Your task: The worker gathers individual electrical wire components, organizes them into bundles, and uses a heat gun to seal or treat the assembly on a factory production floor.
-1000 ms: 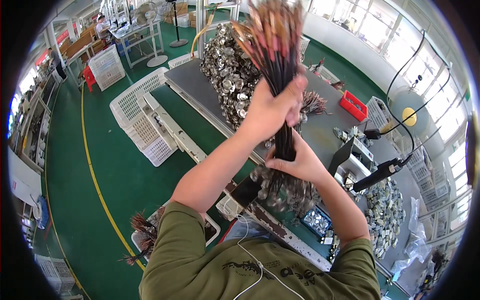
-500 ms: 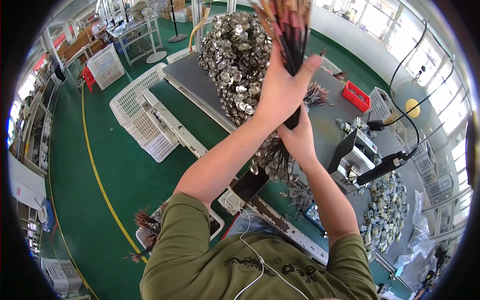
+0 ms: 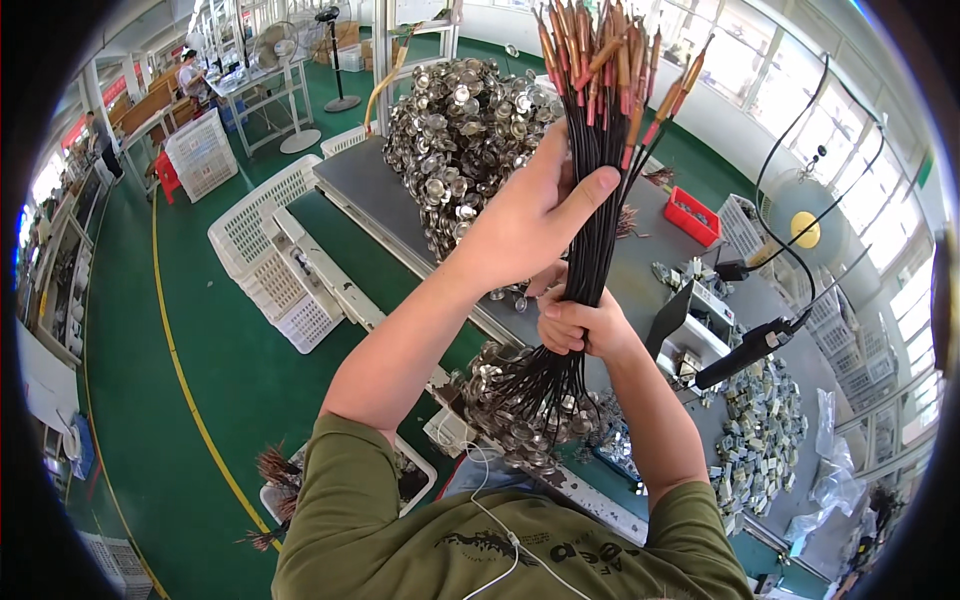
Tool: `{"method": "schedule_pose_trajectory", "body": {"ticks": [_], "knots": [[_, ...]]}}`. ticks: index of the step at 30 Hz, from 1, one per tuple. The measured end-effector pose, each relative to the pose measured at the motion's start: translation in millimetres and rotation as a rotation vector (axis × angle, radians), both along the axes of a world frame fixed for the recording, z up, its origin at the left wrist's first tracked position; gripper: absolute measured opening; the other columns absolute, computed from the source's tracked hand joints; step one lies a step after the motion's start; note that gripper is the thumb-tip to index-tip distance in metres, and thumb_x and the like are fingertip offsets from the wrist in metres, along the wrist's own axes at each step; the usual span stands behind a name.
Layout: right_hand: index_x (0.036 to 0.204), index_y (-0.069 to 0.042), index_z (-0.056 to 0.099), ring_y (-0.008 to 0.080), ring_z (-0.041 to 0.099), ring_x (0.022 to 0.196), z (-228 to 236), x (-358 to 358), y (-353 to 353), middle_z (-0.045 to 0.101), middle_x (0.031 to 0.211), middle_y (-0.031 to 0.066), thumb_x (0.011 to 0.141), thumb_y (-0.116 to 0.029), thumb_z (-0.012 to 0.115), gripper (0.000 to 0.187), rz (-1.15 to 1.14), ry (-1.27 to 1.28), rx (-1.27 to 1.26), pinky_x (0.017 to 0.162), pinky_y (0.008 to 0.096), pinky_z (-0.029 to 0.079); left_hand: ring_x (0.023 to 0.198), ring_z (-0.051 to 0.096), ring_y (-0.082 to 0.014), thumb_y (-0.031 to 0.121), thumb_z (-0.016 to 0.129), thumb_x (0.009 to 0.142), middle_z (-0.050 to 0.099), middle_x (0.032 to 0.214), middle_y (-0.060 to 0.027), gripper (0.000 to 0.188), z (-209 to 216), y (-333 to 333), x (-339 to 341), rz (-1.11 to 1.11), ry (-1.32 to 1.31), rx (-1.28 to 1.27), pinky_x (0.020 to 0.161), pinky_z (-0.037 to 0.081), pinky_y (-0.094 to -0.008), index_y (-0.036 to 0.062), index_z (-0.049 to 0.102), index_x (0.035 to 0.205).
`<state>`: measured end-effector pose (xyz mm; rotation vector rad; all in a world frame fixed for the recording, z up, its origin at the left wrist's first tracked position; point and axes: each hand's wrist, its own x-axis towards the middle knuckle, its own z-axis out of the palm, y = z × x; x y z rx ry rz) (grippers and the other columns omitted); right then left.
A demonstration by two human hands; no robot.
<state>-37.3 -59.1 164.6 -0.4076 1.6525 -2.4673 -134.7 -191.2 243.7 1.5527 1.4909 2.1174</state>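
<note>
A thick bundle of black wires stands nearly upright in front of me, brown and pink tips at its top. My left hand grips it just below the tips, thumb across the front. Lower down, the fingers of my right hand wrap round the same bundle. Beneath that hand the wires fan out to a cluster of silver round metal caps at the near table edge. A tall heap of similar metal caps lies on the grey table behind my left hand.
Right of the bundle stand a red bin, a small box-shaped machine and a black cylindrical tool on a cable. Small metal parts are heaped nearby. White plastic crates stand left of the table; a person is far off.
The bundle has come down and toward me, so its tips and its capped lower end now show. My right hand's fingers have closed round the lower wires.
</note>
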Motion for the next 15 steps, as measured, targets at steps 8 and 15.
{"method": "schedule_pose_trajectory", "body": {"ticks": [8,15], "knots": [[0.112,0.001,0.055,0.0083,0.039,0.039,-10.4,2.0,6.5,0.038,0.051,-0.0029,0.089,-0.008,0.061,0.024,0.193,0.081,-0.054,0.043,0.0269,0.035,0.090,0.065,-0.0136,0.022,0.063,0.099,0.068,0.102,-0.0113,0.055,0.2,-1.6,5.4,-0.100,-0.007,0.100,0.082,0.054,-0.0311,-0.0001,0.033,0.140],[0.117,0.000,0.055,0.0066,0.038,0.039,-10.4,5.3,-2.1,0.040,0.052,-0.0032,0.092,-0.011,0.060,0.028,0.318,0.081,-0.135,0.044,0.0259,0.036,0.089,0.068,-0.0141,0.024,0.078,0.087,0.070,0.102,-0.0107,0.063,4.3,-5.7,5.6,-0.022,-0.138,0.018,0.079,0.055,-0.0295,-0.0018,0.041,0.131]]}}
